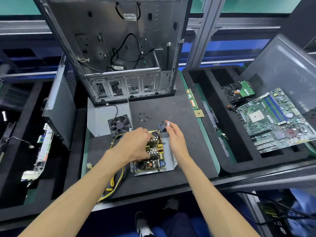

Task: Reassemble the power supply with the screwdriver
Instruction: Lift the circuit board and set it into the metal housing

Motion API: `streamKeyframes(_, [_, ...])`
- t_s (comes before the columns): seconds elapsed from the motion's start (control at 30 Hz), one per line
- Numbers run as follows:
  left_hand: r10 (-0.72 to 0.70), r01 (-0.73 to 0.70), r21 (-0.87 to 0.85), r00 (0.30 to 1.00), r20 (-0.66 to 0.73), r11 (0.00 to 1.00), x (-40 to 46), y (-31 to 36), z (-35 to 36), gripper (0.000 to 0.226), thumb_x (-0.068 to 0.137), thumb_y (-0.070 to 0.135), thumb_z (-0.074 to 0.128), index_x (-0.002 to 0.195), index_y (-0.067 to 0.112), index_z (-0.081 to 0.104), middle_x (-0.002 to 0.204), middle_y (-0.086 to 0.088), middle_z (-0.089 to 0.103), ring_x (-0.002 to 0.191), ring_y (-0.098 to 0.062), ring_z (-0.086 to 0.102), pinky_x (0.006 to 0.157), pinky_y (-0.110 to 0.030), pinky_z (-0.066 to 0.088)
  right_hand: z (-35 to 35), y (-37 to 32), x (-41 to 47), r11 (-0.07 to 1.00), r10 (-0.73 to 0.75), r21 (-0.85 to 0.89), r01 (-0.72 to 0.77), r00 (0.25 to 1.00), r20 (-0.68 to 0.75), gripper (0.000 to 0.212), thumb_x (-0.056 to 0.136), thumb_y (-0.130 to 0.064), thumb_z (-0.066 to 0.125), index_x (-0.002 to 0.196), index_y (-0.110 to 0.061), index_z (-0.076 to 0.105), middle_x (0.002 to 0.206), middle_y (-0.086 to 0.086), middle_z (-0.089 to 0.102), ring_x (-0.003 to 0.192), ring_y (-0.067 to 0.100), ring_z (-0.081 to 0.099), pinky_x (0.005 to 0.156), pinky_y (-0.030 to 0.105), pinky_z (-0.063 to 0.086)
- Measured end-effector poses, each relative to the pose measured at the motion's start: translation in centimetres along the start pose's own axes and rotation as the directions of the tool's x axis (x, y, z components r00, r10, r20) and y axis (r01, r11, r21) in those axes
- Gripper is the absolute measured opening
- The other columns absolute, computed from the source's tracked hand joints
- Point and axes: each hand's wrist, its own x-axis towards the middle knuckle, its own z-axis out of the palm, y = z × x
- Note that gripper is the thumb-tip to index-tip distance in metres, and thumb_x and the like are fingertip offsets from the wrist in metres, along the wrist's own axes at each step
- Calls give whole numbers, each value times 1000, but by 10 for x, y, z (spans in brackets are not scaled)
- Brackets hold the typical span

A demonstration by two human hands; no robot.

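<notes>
The opened power supply, a grey metal tray with its circuit board bare, lies on the black mat in front of me. My left hand grips the board's heat sinks and parts from the left. My right hand pinches the black power socket on its wires above the tray's far end. The supply's grey cover with its fan lies behind to the left. Several small black screws sit loose on the mat beyond. No screwdriver shows.
An empty computer case stands upright at the back. Yellow and black cables trail toward me from the supply. A motherboard, a hard drive, memory sticks and a processor lie at the right. A case panel leans at the left.
</notes>
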Motion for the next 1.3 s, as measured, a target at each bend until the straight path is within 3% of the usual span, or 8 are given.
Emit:
streamKeyframes(0.13, [-2, 2, -14, 1000, -8, 1000, 0, 1, 0, 65, 75, 44, 75, 133, 17, 60, 114, -1, 61, 113, -21, 54, 80, -37, 52, 0, 0, -1, 1000, -8, 9, 8, 1000, -3, 35, 110, -27, 42, 142, -22, 55, 128, -16, 57, 113, -10, 49, 81, 1, 38])
streamKeyframes(0.27, [-6, 6, -24, 1000, -15, 1000, 0, 1, 0, 66, 76, 44, 75, 134, 18, 60, 113, 0, 61, 112, -20, 54, 80, -37, 52, 0, 0, -1, 1000, -14, 5, 14, 1000, -5, 35, 109, -28, 42, 141, -23, 56, 127, -16, 57, 110, -13, 50, 78, -3, 38])
streamKeyframes(0.37, [-18, 18, -48, 1000, -8, 999, 1, 1, -4, 72, 75, 50, 76, 139, 21, 58, 116, 1, 63, 116, -20, 54, 81, -38, 51, 0, 0, -1, 1000, -13, 10, 13, 1000, -4, 36, 109, -29, 42, 142, -24, 55, 130, -14, 57, 119, 0, 50, 88, 8, 39])
streamKeyframes(0.5, [-17, 16, -49, 1000, -19, 999, 0, 3, -8, 71, 75, 52, 76, 137, 22, 58, 115, 2, 64, 116, -20, 56, 81, -38, 52, 1, 0, 0, 1000, -14, 20, 14, 1000, -7, 36, 109, -29, 42, 142, -24, 55, 133, -12, 58, 122, 2, 52, 97, 17, 41])
streamKeyframes(0.63, [-2, 2, 2, 1000, -9, 1000, -4, 3, -5, 66, 76, 48, 75, 135, 22, 60, 115, 1, 64, 114, -21, 57, 84, -40, 55, 0, 1, 1, 1000, -11, 23, 11, 1000, 2, 35, 109, -29, 43, 142, -25, 56, 125, -18, 56, 106, -19, 47, 79, 1, 38])
streamKeyframes(1.03, [-20, 21, 47, 999, -36, 999, -6, 9, 4, 55, 80, 37, 74, 126, 14, 55, 119, -2, 61, 112, -23, 55, 89, -34, 46, 0, 1, 0, 999, -5, 40, 5, 1000, -3, 36, 108, -29, 44, 142, -25, 55, 123, -21, 56, 108, -16, 49, 80, 4, 38])
streamKeyframes(1.2, [-10, 12, 50, 1000, -23, 999, -6, 8, 3, 57, 80, 37, 75, 128, 14, 53, 120, -2, 60, 114, -22, 55, 90, -34, 45, 0, 2, 0, 999, -14, 48, 14, 1000, -2, 36, 108, -29, 44, 143, -23, 55, 127, -17, 56, 118, -2, 49, 83, 7, 38])
streamKeyframes(1.3, [-19, 21, 49, 999, -36, 999, -7, 9, 4, 58, 80, 39, 76, 128, 15, 55, 118, -2, 61, 112, -22, 55, 90, -34, 46, 0, 3, 0, 998, -16, 54, 16, 1000, -3, 36, 108, -28, 44, 142, -24, 55, 125, -18, 56, 112, -8, 50, 81, 6, 38])
